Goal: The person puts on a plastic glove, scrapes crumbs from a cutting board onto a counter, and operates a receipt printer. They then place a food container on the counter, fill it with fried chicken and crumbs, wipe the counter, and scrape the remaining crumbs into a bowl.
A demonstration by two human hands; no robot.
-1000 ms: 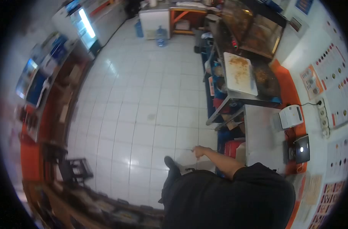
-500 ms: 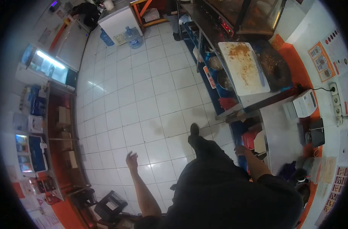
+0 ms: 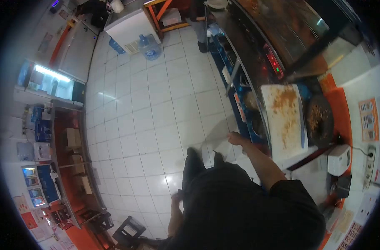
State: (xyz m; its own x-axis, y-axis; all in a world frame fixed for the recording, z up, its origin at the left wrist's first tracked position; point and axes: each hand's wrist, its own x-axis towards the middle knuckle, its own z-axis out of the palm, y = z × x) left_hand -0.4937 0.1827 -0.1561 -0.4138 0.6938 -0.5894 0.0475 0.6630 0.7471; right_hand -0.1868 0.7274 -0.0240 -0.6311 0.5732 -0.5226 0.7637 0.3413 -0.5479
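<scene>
My right hand (image 3: 236,138) is held out in front of my body, over the floor and left of the counter. Its fingers are curled in, and nothing shows in them. My left hand (image 3: 176,203) hangs low beside my dark clothing, its fingers too blurred and covered to read. Nearest to my right hand is the counter with a white cutting board (image 3: 281,125), smeared with orange-brown crumbs. A knife (image 3: 302,123) lies along the board's right edge. Beside it sits a dark round stone mortar (image 3: 320,120) with food bits in it.
White floor tiles (image 3: 156,108) stretch ahead. A glass display case (image 3: 290,29) stands on the right counter. Water jugs (image 3: 149,48) stand by a white cabinet (image 3: 127,29). Shelving (image 3: 75,154) lines the left, with a black stool (image 3: 129,229) below. Another person's leg (image 3: 200,31) shows at the back.
The view has moved forward, bringing the cutting board lower and closer. My right hand has swung forward; my left hand has swung back beside my body. The feet have changed position.
</scene>
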